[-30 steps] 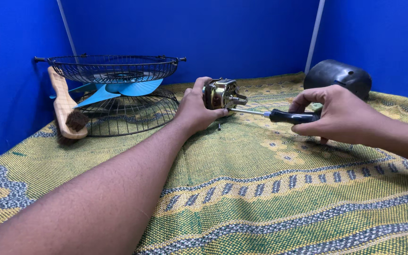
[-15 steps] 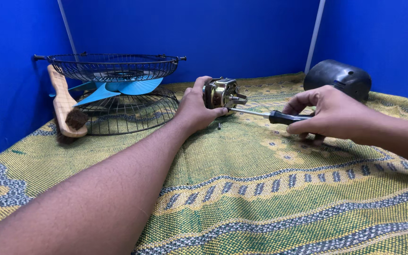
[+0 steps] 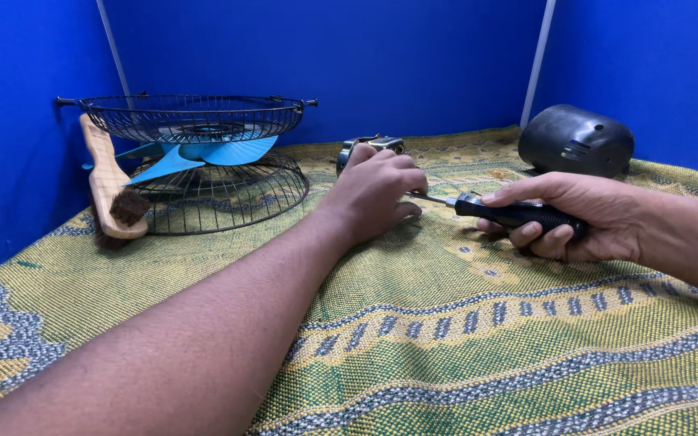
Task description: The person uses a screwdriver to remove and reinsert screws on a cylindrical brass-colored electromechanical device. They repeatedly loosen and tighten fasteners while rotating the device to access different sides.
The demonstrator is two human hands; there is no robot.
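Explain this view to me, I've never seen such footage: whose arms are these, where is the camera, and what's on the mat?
There is no machine here. The camera sits on a person's head and looks down, so both bare arms are that person's own. The left hand covers a small metal motor part on the woven green and yellow mat. The right hand has its grip closed on a screwdriver with a black handle, tip aimed toward the left hand. At the left lie two wire fan guards with a blue fan blade between them, and a wooden brush leans there. A dark plastic housing sits at the back right.
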